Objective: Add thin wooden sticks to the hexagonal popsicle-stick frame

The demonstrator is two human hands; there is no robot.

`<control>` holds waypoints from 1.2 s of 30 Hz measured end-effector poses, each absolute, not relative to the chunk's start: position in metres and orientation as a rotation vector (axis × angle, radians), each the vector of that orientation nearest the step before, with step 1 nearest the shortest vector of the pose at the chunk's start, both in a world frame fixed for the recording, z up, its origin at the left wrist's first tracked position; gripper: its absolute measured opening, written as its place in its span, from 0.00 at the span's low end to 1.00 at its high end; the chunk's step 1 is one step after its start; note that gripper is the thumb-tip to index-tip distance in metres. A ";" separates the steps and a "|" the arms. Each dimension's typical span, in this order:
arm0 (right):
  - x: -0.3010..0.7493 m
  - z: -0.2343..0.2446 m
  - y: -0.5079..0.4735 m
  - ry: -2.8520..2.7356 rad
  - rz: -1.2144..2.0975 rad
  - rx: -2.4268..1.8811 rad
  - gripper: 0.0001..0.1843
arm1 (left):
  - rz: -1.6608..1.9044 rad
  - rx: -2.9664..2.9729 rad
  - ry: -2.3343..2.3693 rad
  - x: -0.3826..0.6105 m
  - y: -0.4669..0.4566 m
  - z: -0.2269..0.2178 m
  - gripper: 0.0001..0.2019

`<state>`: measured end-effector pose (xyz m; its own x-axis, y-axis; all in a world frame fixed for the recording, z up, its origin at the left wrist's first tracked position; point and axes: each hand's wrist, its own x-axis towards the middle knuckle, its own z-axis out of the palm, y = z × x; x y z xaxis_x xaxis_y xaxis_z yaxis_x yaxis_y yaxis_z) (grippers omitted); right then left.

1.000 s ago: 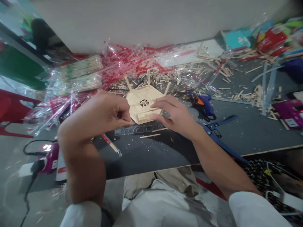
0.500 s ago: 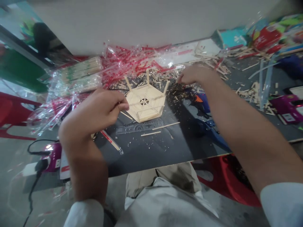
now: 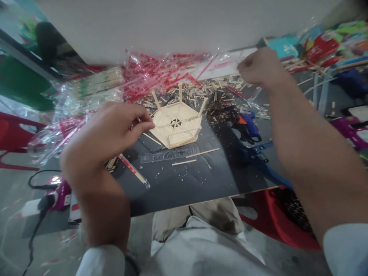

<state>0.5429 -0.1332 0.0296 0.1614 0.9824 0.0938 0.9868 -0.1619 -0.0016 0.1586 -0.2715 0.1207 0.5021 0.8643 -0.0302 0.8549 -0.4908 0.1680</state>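
Observation:
A hexagonal piece made of thin wooden sticks [image 3: 176, 124], with three sticks standing up at its far corners, lies on the dark board [image 3: 184, 180]. My left hand [image 3: 110, 132] rests at its left edge, thumb and fingers pinched against that corner. My right hand [image 3: 257, 67] is raised far to the right over the scattered stick scraps [image 3: 218, 90], its fingers curled in a loose fist; what they hold, if anything, is hidden.
A clear ruler [image 3: 169, 155] and loose sticks [image 3: 201, 153] lie in front of the piece. A blue glue gun [image 3: 248, 126] sits to its right. Crumpled red and clear wrappers [image 3: 161, 73] and packs of sticks [image 3: 97, 86] pile at the back left. A purple device [image 3: 59, 189] with a cable lies left.
My right hand left the hexagonal piece and moved up and to the right over the scraps near the back. My left hand stayed at the piece's left edge.

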 end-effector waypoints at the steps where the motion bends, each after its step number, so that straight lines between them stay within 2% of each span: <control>1: 0.537 0.035 -0.139 -1.949 -0.086 -2.400 0.22 | 0.087 2.569 1.487 0.158 -0.271 0.121 0.10; 5: 0.523 0.042 -0.150 -1.843 -0.081 -2.504 0.22 | 0.044 2.541 1.472 0.156 -0.270 0.121 0.10; 10: 0.528 0.029 -0.143 -1.797 -0.207 -2.536 0.25 | 0.000 2.551 1.395 0.155 -0.269 0.121 0.14; 16: 0.537 0.024 -0.149 -1.713 -0.132 -2.448 0.19 | -0.095 2.603 1.413 0.158 -0.271 0.122 0.18; 21: 0.542 0.040 -0.167 -1.551 -0.023 -2.343 0.27 | -0.208 2.577 1.371 0.159 -0.271 0.121 0.18; 25: 0.524 0.055 -0.200 -1.503 -0.048 -2.085 0.20 | -0.281 2.570 1.336 0.158 -0.267 0.117 0.18; 29: 0.480 0.043 -0.239 -1.518 0.118 -1.603 0.12 | -0.303 2.576 1.286 0.158 -0.266 0.118 0.16; 32: 0.447 0.018 -0.259 -1.621 0.444 -1.249 0.08 | -0.336 2.537 1.237 0.159 -0.269 0.122 0.15; 34: 0.432 0.001 -0.266 -1.563 0.703 -1.059 0.10 | -0.351 2.481 1.230 0.160 -0.273 0.126 0.14; 36: 0.423 -0.012 -0.269 -1.500 0.820 -0.983 0.15 | -0.355 2.433 1.248 0.161 -0.277 0.128 0.13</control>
<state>0.4234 -0.2686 -0.0124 -0.0450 0.9101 0.4119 0.1445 0.4139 -0.8988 0.1612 -0.2767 0.1285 0.5734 0.7212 -0.3887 0.8178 -0.5323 0.2189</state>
